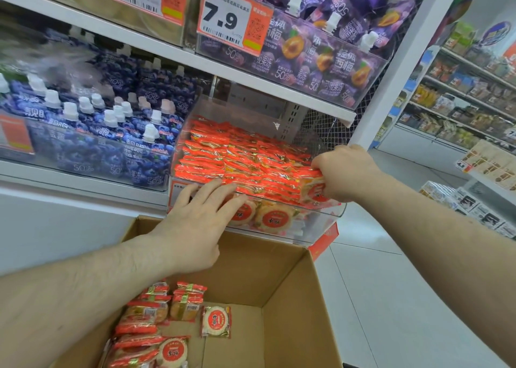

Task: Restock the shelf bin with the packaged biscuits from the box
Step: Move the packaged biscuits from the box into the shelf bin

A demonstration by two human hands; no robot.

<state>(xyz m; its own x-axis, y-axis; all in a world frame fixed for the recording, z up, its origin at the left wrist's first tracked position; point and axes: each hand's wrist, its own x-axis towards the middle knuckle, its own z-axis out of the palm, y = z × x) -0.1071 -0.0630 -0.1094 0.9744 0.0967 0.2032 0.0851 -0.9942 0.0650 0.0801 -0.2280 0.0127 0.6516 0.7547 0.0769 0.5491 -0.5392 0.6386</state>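
A clear plastic shelf bin (321, 228) sits on the middle shelf, packed with rows of red-and-gold biscuit packets (245, 158). My right hand (343, 172) grips a few biscuit packets (314, 190) at the bin's front right corner, fingers curled round them. With straight fingers, my left hand (195, 225) presses on the front row of packets at the bin's front left. Below, an open cardboard box (279, 278) holds several more biscuit packets (156, 325) in its near left part.
Blue jelly pouches (92, 135) fill the bin to the left. Purple jelly pouches (335, 40) fill the shelf above, with price tags (231, 18). A white shelf post (391, 88) stands on the right. Beyond it are a tiled aisle floor and further shelves (469, 102).
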